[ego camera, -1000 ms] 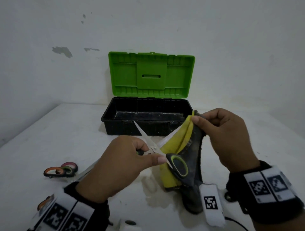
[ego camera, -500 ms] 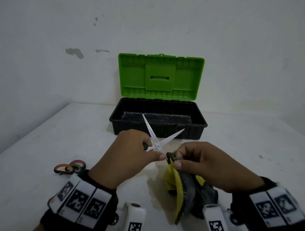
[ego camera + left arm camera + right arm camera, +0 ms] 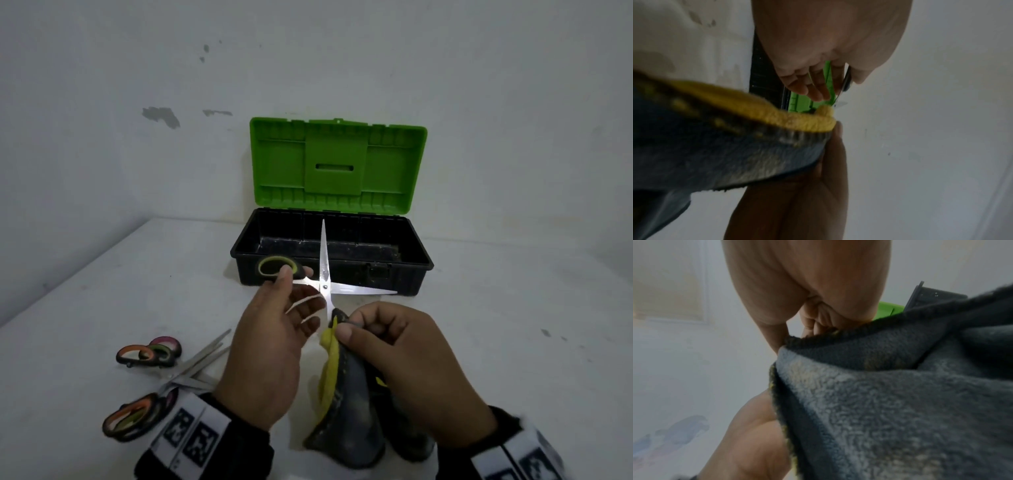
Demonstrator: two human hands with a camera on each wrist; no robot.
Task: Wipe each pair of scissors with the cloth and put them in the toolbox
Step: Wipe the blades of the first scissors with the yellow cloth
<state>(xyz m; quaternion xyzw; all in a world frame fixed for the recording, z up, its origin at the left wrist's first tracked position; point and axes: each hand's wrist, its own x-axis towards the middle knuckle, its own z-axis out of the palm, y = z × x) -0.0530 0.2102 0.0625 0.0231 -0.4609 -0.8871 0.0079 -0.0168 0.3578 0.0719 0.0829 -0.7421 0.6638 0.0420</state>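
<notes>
My left hand (image 3: 291,274) pinches the green-rimmed black handle loop of a pair of scissors (image 3: 324,270), held in the air in front of the toolbox. The blades stand wide open, one pointing up and one to the right. My right hand (image 3: 346,325) pinches the yellow and grey cloth (image 3: 346,404) around the scissors' lower handle, which is hidden; the cloth hangs down to the table. The left wrist view shows the left hand (image 3: 818,86) above the cloth (image 3: 756,146). In the right wrist view my right hand (image 3: 795,337) grips the cloth (image 3: 879,402).
The black toolbox (image 3: 404,281) stands open at the back of the white table, its green lid (image 3: 335,164) upright against the wall. Several other scissors (image 3: 191,366) with coloured handles lie on the table at the left, by my left wrist.
The scissors' blades have spread wider, to about a right angle. My left hand has shifted up onto the green handle loop, while my right hand stays low with the cloth on the other handle.
</notes>
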